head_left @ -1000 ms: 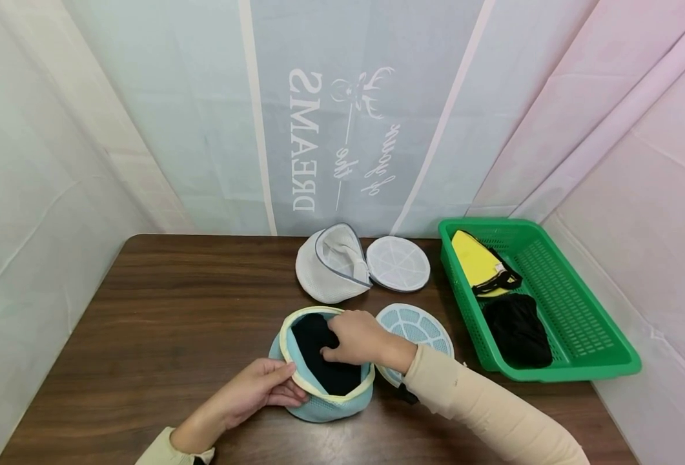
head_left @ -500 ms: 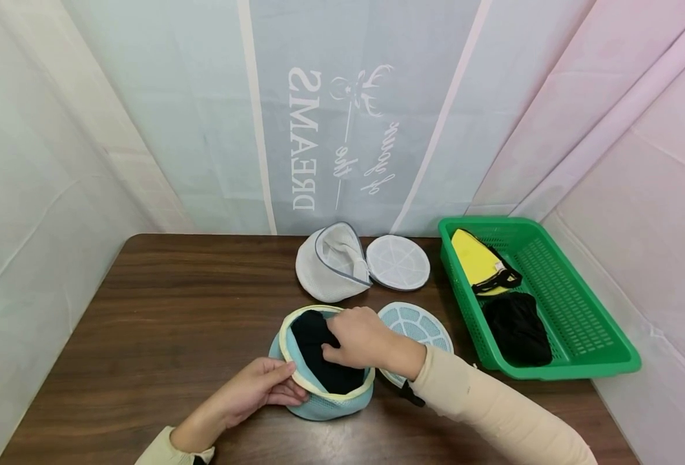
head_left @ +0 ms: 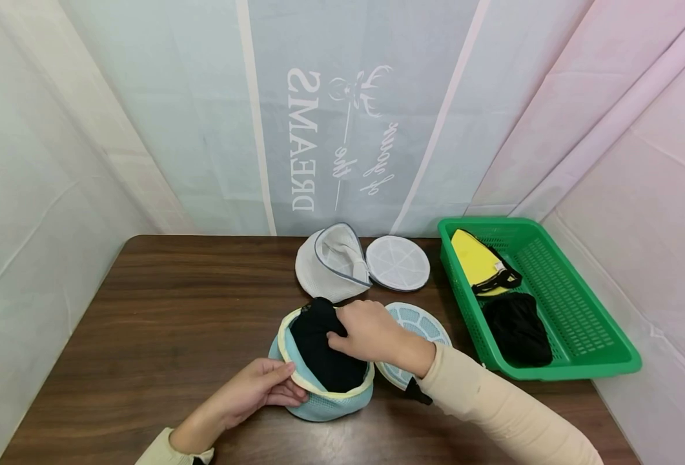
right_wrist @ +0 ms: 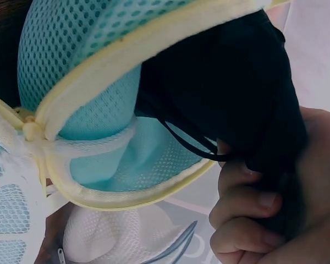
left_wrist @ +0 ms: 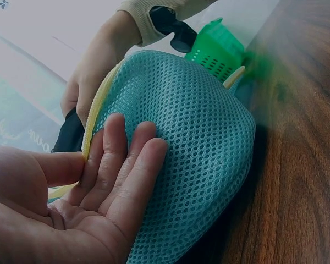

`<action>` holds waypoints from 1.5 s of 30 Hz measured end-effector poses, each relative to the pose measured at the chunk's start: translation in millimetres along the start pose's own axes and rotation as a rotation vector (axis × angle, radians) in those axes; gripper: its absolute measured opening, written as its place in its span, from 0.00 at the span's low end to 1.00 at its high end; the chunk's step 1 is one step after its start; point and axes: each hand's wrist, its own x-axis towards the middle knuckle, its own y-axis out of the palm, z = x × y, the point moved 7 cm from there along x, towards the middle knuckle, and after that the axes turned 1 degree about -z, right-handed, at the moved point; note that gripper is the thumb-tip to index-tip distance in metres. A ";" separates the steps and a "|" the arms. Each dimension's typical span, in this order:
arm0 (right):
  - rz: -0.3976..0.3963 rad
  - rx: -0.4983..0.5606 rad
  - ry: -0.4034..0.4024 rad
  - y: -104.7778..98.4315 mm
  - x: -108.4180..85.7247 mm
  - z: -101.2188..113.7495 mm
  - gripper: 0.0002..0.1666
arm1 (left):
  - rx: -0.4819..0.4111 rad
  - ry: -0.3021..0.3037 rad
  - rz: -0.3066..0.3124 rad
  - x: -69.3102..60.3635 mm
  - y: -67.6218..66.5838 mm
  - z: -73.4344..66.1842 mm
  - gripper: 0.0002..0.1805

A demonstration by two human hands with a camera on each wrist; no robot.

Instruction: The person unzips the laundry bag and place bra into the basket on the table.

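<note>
A blue mesh laundry bag with a yellow rim stands unzipped on the table, its round lid folded out to the right. My left hand pinches the rim at the near left, thumb on the edge and fingers against the mesh. A folded black bra sits partly in the bag's mouth, its upper end sticking out above the rim. My right hand grips the bra by its right side. In the right wrist view a thin strap loops from the black bra beside the curled fingers.
A white mesh laundry bag lies open behind, its round lid to the right. The green basket at the right holds a yellow garment with black straps and a black garment.
My right hand has moved slightly up and right, and the bra's far end has risen above the bag's rim. My left hand stays on the rim.
</note>
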 end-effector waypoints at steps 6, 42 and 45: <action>-0.009 0.034 0.034 -9.9 -2.1 -6.7 0.20 | 0.000 0.004 0.003 0.0 0.1 -0.3 0.21; 0.107 0.310 0.192 -51.8 -23.2 -51.4 0.19 | -0.007 -0.006 0.013 1.0 -0.7 0.3 0.20; 0.108 0.324 0.190 -57.6 -25.7 -54.9 0.18 | -0.010 -0.005 0.012 0.5 -1.1 0.4 0.20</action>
